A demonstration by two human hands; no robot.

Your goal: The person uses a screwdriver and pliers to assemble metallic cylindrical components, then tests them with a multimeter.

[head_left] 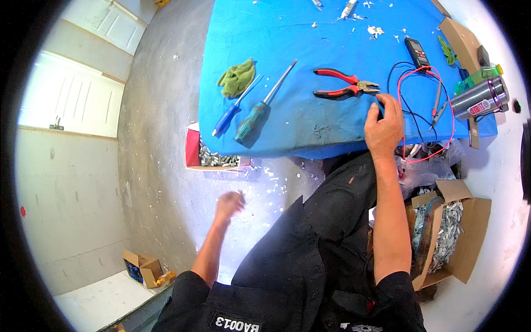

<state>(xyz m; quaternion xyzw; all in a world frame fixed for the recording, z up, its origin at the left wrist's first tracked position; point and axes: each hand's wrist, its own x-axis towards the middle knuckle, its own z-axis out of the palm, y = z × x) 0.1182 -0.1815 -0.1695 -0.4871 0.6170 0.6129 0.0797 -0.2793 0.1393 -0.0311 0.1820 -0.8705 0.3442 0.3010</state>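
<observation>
On the blue-covered table [287,122], my right hand [385,126] rests at the near edge, thumb and forefinger apart. Its fingertips are just below the jaws of red-and-black pliers [338,84], which lie with their handles spread. I see nothing held in that hand. My left hand [229,205] hangs off the table, over the floor, smeared by motion; whether it holds anything is unclear. Beyond it stands a red-and-white box [192,145] of small metal cylinders [217,157]. Two screwdrivers, one blue-handled [225,120] and one teal-handled [251,123], lie at the table's left.
A green cloth [237,78] lies by the screwdrivers. On the right are a multimeter [417,53] with red and black leads, a steel flask [480,99] and a green bottle [477,80]. Below stands a cardboard box [467,243] of metal scraps. White bits litter table and floor.
</observation>
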